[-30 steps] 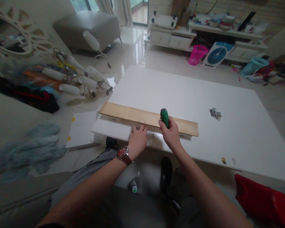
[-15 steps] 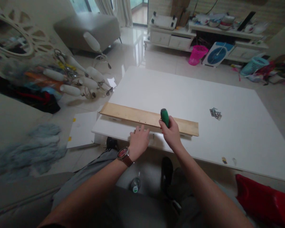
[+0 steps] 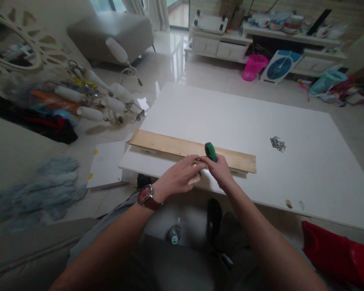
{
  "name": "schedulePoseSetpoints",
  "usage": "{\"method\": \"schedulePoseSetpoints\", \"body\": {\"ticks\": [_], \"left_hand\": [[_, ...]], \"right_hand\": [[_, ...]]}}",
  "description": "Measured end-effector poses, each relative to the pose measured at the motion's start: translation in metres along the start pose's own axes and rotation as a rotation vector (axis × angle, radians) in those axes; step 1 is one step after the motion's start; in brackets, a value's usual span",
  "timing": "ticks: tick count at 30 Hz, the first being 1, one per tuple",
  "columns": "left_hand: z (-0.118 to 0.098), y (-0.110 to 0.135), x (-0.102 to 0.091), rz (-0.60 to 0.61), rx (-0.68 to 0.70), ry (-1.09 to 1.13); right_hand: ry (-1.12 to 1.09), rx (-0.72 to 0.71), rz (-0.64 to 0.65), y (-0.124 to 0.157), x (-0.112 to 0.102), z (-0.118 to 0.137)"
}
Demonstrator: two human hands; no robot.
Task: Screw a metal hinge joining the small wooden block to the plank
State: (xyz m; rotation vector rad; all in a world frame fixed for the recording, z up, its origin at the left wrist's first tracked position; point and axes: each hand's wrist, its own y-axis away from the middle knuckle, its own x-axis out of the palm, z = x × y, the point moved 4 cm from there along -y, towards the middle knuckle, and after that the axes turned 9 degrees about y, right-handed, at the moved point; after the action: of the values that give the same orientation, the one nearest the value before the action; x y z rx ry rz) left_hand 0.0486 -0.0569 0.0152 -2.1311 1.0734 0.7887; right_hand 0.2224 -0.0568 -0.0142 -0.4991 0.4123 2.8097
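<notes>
Plank (image 3: 160, 142), one wooden length, lies across the near left of the white tabletop (image 3: 239, 117), one dark hole showing. Your right hand (image 3: 221, 171) has its grip clamped on one green handle (image 3: 210, 151), tilted at the plank's near side. Your left hand (image 3: 178, 173) is just beside it; I cannot tell whether that grip is apart or together. One small pale piece (image 3: 194, 180) shows beneath. Right lie one metal cluster (image 3: 278, 144), parts uncountable, and, nearer, one yellow-and-black bit (image 3: 288, 203).
</notes>
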Motion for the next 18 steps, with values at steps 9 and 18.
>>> {"method": "schedulePoseSetpoints", "body": {"ticks": [9,18], "left_hand": [[-0.011,-0.009,0.010,0.078,0.111,-0.202],[-0.012,-0.007,0.002,0.039,0.106,-0.132]], "right_hand": [[-0.101,0.097,0.141,0.003,0.005,0.005],[-0.051,0.109,0.274,0.011,0.002,0.011]]}}
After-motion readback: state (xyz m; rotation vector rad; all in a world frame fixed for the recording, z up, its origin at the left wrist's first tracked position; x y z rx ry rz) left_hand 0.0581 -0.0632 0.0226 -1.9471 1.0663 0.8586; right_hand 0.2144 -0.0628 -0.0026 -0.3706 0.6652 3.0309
